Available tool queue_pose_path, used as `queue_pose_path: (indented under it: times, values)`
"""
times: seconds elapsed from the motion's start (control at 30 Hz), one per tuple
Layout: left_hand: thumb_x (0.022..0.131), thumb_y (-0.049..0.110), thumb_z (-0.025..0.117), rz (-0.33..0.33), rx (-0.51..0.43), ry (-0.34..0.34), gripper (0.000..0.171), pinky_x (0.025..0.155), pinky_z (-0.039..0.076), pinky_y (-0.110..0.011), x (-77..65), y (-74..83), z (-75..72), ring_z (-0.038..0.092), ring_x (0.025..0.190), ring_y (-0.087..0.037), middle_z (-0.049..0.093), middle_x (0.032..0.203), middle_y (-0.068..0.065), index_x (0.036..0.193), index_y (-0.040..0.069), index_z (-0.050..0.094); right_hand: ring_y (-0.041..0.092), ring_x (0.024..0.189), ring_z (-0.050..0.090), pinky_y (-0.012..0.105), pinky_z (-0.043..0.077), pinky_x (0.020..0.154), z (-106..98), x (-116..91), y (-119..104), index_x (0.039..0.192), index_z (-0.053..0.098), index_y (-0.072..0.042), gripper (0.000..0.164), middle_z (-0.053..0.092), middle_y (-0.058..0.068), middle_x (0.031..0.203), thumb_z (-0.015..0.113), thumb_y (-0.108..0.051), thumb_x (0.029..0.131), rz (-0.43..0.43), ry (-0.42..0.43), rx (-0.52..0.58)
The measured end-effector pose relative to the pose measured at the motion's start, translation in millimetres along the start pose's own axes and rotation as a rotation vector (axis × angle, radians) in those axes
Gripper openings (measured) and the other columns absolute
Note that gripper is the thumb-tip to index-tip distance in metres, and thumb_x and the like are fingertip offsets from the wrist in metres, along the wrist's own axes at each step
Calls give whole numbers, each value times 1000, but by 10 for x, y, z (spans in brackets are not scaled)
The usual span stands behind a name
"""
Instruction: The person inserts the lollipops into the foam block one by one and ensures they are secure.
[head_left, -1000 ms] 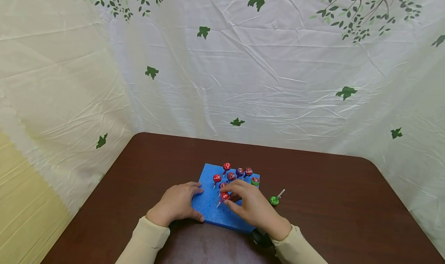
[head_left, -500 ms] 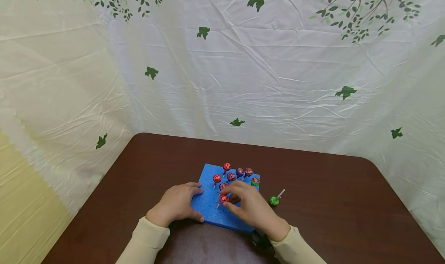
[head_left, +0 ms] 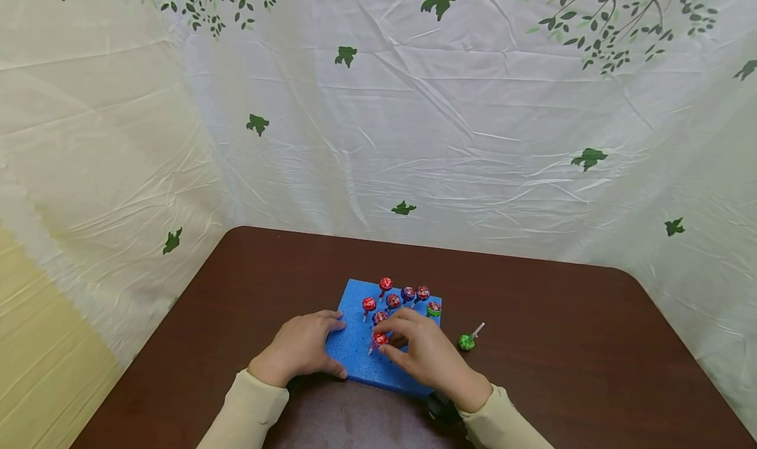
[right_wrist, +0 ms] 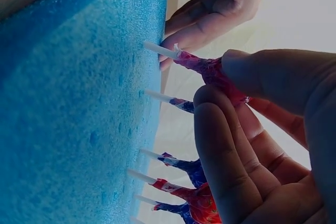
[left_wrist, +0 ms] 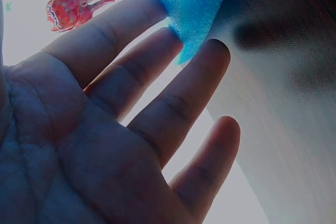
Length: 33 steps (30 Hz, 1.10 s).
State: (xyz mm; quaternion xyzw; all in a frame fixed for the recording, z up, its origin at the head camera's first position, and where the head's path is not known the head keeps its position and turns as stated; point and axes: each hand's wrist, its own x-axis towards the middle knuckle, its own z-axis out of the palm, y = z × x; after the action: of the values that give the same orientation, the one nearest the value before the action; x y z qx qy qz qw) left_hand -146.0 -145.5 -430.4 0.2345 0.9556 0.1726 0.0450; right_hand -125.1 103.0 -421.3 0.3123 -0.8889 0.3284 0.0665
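Observation:
A blue foam board (head_left: pixel 357 360) lies on the table with several wrapped lollipops standing in it by their sticks. My right hand (head_left: pixel 430 352) pinches the red wrapped head of a lollipop (head_left: pixel 379 339) between thumb and fingers, near the board's front left. In the right wrist view, the white stick of that lollipop (right_wrist: pixel 207 72) meets the foam surface. My left hand (head_left: pixel 298 347) rests against the board's left side, thumb by the front corner. Its fingers look straight in the left wrist view, with fingertips (left_wrist: pixel 170 36) at the foam's edge.
Behind my right fingers stand red lollipops (head_left: pixel 369 304) and purple ones (head_left: pixel 407 294), plus a red-green one (head_left: pixel 434 308) at the right edge. A green lollipop (head_left: pixel 466 342) lies loose on the brown table (head_left: pixel 562 344). Something black (head_left: pixel 442 406) sits under my right wrist.
My right hand has come down slightly with the red lollipop, nearer the foam. The left hand and the other lollipops stay where they were.

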Motion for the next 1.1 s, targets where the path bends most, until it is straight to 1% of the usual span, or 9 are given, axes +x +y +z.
queue_pose_path:
  times: [0.27,0.5,0.7,0.93,1.1]
  values:
    - [61,53,90,0,-1,1,84,97,47,-53,-5,12,-8,57,124,-32,59,137,-10,129,8,67,6,80,65,26,57,70,15,2,5,109,75,-14,28,62,-2,101,83,-12,83,-6,22,-22]
    - [61,53,90,-2,-1,2,83,96,48,-53,-5,18,-13,57,123,-32,59,136,-10,128,7,68,8,80,65,27,57,70,6,4,4,110,75,-14,28,62,-2,102,83,-13,83,-8,12,-35]
    - [61,53,90,-1,0,3,83,96,48,-52,-7,20,-13,58,122,-32,60,136,-10,127,7,69,9,81,66,30,58,70,-31,-4,-6,110,75,-14,29,62,-2,103,83,-13,83,-16,1,-30]
    - [61,53,90,0,6,2,82,96,48,-52,-6,20,-12,57,123,-31,59,137,-10,127,8,69,7,81,66,29,58,70,-81,-11,2,112,74,-13,31,63,-1,104,84,-14,82,-24,7,-46]
    - [61,52,90,0,10,1,83,96,48,-52,-5,21,-10,57,123,-31,59,137,-9,127,8,68,4,80,66,29,58,71,-161,-12,1,114,73,-12,35,64,0,106,85,-12,81,-28,16,-36]
